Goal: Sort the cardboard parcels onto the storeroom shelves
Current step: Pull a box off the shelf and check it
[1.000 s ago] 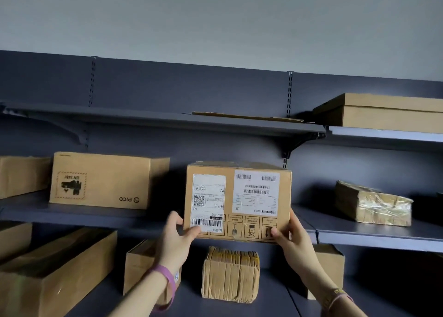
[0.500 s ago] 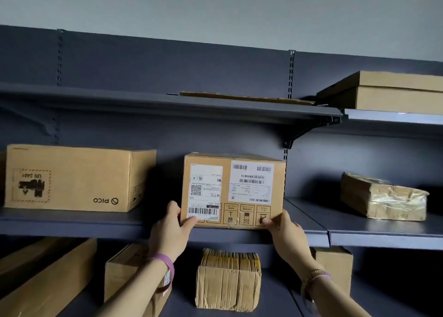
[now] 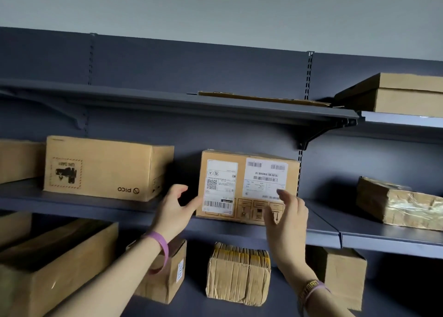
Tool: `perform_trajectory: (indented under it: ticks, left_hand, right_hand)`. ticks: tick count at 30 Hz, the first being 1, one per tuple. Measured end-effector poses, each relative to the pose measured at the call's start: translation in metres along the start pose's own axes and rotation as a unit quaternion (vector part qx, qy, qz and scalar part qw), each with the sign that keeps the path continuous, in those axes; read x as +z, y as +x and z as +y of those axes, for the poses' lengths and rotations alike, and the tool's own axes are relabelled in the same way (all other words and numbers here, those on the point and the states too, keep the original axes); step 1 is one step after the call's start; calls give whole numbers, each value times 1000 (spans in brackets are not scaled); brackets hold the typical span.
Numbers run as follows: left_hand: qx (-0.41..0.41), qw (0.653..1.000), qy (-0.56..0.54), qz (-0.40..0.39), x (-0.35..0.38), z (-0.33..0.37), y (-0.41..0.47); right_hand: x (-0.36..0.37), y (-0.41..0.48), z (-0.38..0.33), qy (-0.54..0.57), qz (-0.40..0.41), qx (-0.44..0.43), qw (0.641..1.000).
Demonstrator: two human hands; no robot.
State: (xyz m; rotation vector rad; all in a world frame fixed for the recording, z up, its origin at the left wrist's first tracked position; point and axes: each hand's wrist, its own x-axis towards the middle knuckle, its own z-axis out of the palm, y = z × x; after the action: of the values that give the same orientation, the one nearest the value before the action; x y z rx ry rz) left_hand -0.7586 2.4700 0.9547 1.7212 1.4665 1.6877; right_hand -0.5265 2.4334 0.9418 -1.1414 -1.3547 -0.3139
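On middle shelf (image 3: pixel 79 204), centre: labelled parcel (image 3: pixel 248 187), sat flat on shelf board, front face w/ two white shipping labels + barcodes, row of handling symbols along bottom edge. Left hand (image 3: pixel 175 208) at parcel's lower-left corner, fingers relaxed & spread, thumb tip touching or just beside left edge, no grip. Purple band on left wrist. Right hand (image 3: pixel 286 217) in front of parcel's lower-right face, fingers straight-ish, loosely apart, holding nothing; contact w/ cardboard: can't tell. Gold-ish bracelet + thin purple band on right wrist.

Same shelf, left of parcel: PICO box (image 3: pixel 105 168), upside-down print, apart from parcel. Further left, part of another carton (image 3: pixel 19 161), cut by frame edge. Right section, same level: plastic-wrapped parcel (image 3: pixel 398 202), well apart.

Top shelf (image 3: pixel 167 103): flat cardboard sheet (image 3: pixel 263 98) lying near right end; lidded box (image 3: pixel 405 95) on next section right.

Bottom level: long open carton (image 3: pixel 55 264) at left, small box (image 3: pixel 165 276) partly behind left forearm, taped bundle of folded cardboard (image 3: pixel 237 273) below parcel, plain box (image 3: pixel 340 273) at right.

Behind all: dark blue back panel w/ slotted uprights, grey wall above.
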Motion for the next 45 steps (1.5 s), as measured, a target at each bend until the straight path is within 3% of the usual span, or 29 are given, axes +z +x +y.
perform_trajectory:
  ticks: [4,12,18,24,32,45]
  left_hand:
    - [11,1000,-19,9,-40,6,-1]
    - [20,998,34,49,-161,-41,43]
    - [7,992,66,110,-258,-116,116]
    - [-56,996,-17,71,-308,-184,185]
    - [-89,989,-91,-75,-311,-226,216]
    - [-101,971,-194,-100,-336,-190,174]
  right_hand:
    - [25,-6,-57,118,-124,-26,985]
    - [129,-10,-148,169,-186,-36,967]
    - [241,-11,-186,153,-196,80,965]
    - [307,4,-192,267,-171,212,925]
    - [333,11,-178,285,-125,233,922]
    - [293,-13,-202,305,-119,196,924]
